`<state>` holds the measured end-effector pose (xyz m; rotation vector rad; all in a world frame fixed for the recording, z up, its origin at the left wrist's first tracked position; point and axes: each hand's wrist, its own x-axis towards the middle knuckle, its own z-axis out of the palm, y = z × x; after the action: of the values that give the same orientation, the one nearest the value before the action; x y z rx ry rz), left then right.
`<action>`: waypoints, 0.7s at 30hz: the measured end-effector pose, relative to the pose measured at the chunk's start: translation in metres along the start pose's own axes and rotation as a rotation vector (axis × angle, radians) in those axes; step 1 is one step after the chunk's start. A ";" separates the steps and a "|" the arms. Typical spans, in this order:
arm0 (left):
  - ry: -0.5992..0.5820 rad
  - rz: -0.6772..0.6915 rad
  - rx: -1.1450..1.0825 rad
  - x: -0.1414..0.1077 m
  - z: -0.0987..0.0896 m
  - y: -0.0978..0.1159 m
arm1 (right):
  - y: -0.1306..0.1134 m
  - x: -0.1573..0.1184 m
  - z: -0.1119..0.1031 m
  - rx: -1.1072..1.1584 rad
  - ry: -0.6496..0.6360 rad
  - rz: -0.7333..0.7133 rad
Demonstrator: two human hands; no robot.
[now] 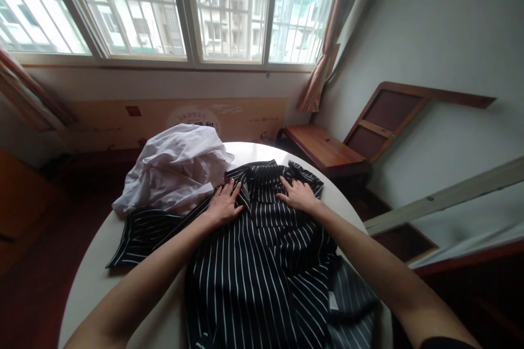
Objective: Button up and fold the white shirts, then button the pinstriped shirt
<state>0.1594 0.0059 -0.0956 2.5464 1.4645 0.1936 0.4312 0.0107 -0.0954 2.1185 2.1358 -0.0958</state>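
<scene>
A black shirt with white stripes (241, 262) is spread over the round table, its collar end away from me and one sleeve reaching out to the left. On the upper left of this shirt rests my left hand (223, 204), fingers apart and laid flat. My right hand (299, 196) lies on the upper right part, also with spread fingers. Neither hand grips the cloth. A crumpled white garment (176, 166) is heaped beyond my left hand, touching the striped sleeve. Folds bunch up on the striped shirt's right side, where a small white label (333, 301) shows.
The round white table (88, 272) has its curved edge on both sides of me. Behind it stand a long printed cardboard panel (233, 114) and a barred window (229, 11). A wooden chair (327, 147) is at the right, near the wall and a pale rail (446, 196).
</scene>
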 end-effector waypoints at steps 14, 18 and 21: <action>0.224 0.024 0.265 0.064 -0.042 -0.010 | -0.028 0.028 -0.072 0.216 0.375 0.023; 0.120 -0.125 0.065 0.093 -0.036 -0.008 | -0.078 0.048 -0.061 0.398 0.330 -0.126; 0.094 -0.188 -0.013 0.106 -0.027 -0.010 | -0.087 0.051 -0.046 0.446 0.319 -0.149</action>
<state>0.1982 0.1050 -0.0703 2.4011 1.7199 0.2957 0.3421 0.0668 -0.0606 2.3300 2.6680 -0.2925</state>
